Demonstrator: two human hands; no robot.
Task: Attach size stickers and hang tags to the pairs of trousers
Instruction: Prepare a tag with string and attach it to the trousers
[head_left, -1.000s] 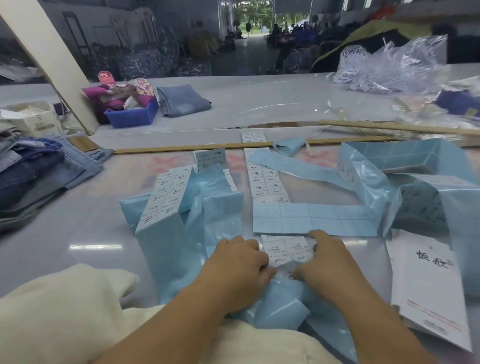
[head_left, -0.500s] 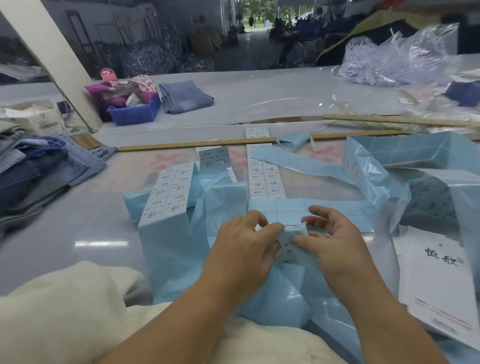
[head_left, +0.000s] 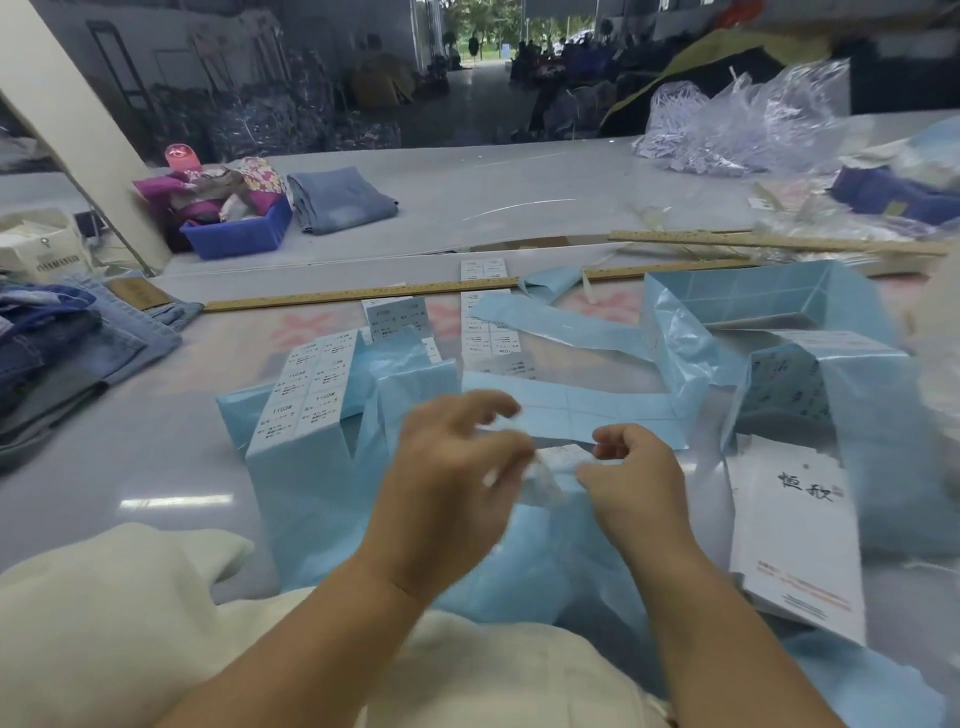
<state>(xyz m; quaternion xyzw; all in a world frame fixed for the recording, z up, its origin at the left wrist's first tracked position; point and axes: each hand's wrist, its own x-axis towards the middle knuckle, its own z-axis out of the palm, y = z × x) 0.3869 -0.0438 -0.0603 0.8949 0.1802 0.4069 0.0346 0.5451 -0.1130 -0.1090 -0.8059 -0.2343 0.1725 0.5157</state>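
Note:
Both hands are raised over a heap of light blue sticker backing strips (head_left: 587, 415) on the table. My left hand (head_left: 457, 467) is blurred and pinches a small white size sticker (head_left: 540, 480) at its fingertips. My right hand (head_left: 634, 467) pinches the blue backing strip beside the sticker. A strip of printed size stickers (head_left: 311, 384) lies draped over folded backing to the left. White hang tags (head_left: 800, 535) with black characters lie at the right. A cream-coloured pair of trousers (head_left: 104, 623) lies across the near edge. Folded jeans (head_left: 62, 343) are stacked at the far left.
A long wooden ruler (head_left: 363, 299) lies across the table behind the stickers. A blue bin (head_left: 239, 234) with coloured cloth and folded jeans (head_left: 343, 200) sit further back. A clear plastic bag (head_left: 748, 130) of tags is at the back right.
Both hands lifted off the table from the sticker sheet. The left hand has pulled a sticker away from the backing that the right hand holds, and the two hands have moved apart.

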